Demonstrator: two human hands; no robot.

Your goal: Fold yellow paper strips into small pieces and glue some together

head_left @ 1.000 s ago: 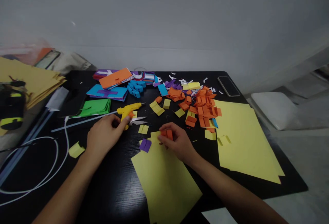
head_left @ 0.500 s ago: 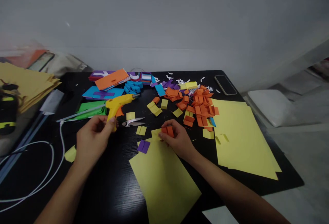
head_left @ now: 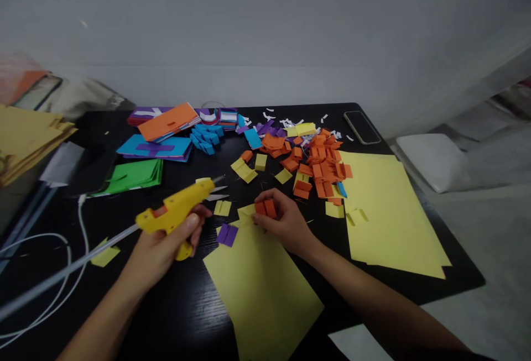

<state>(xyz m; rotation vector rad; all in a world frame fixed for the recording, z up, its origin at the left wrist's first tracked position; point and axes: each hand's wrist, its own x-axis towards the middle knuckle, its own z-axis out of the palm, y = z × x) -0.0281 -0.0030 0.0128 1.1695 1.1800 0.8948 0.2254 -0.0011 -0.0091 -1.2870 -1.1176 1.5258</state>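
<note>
My left hand (head_left: 166,245) is wrapped round a yellow hot glue gun (head_left: 178,206), a long glue stick (head_left: 99,247) trailing from its back. Its nozzle points right, over a pair of scissors (head_left: 216,197) that is partly hidden. Between the fingertips of my right hand (head_left: 286,221) is a folded orange paper piece (head_left: 265,208), held over the top end of a yellow paper sheet (head_left: 265,294). Close by lie a purple folded paper piece (head_left: 227,234) and a small yellow piece (head_left: 223,208).
Orange folded pieces (head_left: 326,162) are heaped beside larger yellow sheets (head_left: 390,212) on the right. A phone (head_left: 362,127) lies at the back right corner. Blue (head_left: 155,147) and green (head_left: 136,176) paper stacks stand back left. A white cable (head_left: 85,228) loops on the left.
My left hand has brought the glue gun lower and nearer, turning it so the glue stick now points toward the lower left. My right hand keeps the orange piece in nearly the same place.
</note>
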